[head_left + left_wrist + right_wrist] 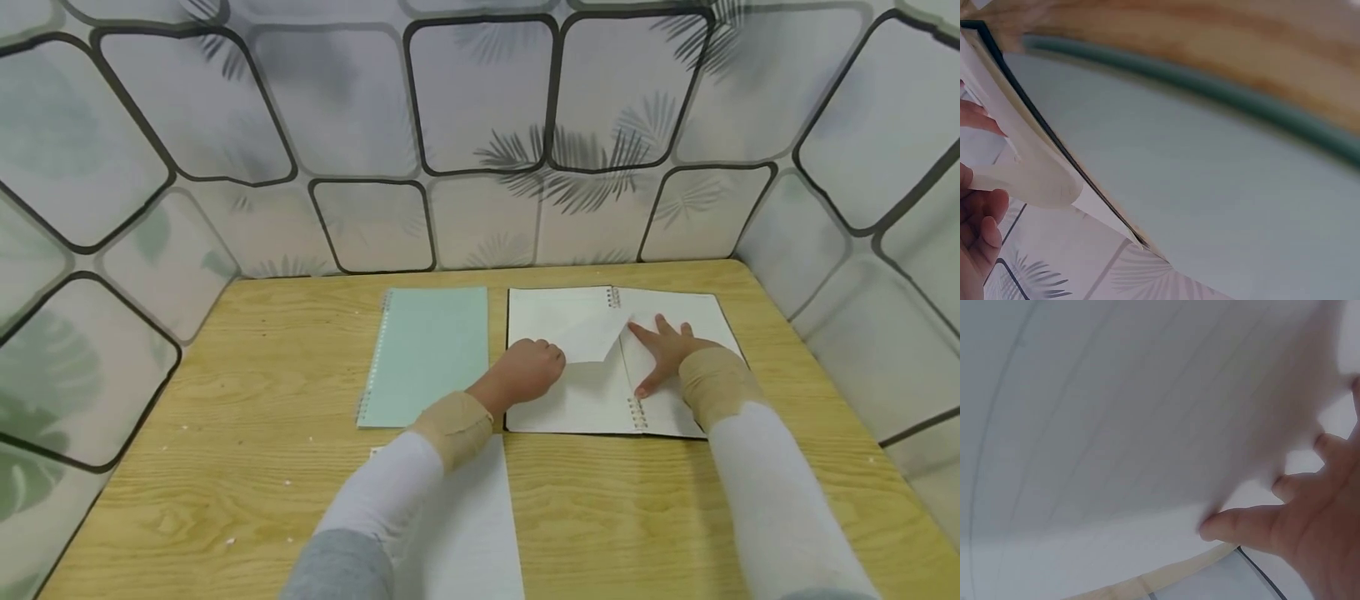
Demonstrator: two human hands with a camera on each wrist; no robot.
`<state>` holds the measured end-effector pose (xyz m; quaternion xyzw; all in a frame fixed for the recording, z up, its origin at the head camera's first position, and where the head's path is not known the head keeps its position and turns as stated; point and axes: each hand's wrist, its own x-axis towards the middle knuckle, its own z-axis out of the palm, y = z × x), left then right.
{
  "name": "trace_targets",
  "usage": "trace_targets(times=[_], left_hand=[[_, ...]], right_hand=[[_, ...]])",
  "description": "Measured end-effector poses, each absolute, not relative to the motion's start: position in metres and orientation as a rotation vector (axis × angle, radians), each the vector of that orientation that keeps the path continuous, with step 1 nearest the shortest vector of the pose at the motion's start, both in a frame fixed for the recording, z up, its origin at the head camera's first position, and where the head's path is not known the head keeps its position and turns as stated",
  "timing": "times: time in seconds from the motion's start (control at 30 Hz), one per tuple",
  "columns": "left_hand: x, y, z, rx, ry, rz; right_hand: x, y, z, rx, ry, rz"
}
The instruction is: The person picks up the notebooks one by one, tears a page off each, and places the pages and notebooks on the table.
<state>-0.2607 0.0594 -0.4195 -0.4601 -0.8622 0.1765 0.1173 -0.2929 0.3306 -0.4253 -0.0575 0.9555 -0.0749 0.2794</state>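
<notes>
A spiral notebook (577,408) lies spread open on the table, its pages pale and its rings down the middle. My left hand (528,369) pinches a page (592,342) that is lifted and folded over the notebook's left half. In the left wrist view that page (1041,181) curls between the thumb and fingers of the left hand (982,219). On the notebook's right half, beside the rings, my right hand (667,350) presses with fingers spread. The right wrist view shows those fingers (1244,525) on the lined page (1116,425).
A light green spiral notebook (431,358) lies closed just left of the open one. Nearer me, a white sheet (476,525) lies partly under my left forearm. The wooden table (247,433) is bordered by patterned curtain walls (367,225) at the back and sides.
</notes>
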Motion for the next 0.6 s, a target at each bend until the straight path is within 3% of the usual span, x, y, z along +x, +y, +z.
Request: trace_targets(times=[0.6], left_hand=[[-0.249, 0.055, -0.413, -1.391, -2.480, 0.546]], right_hand=[[-0.292, 0.328, -0.425, -0.140, 2.564, -0.126]])
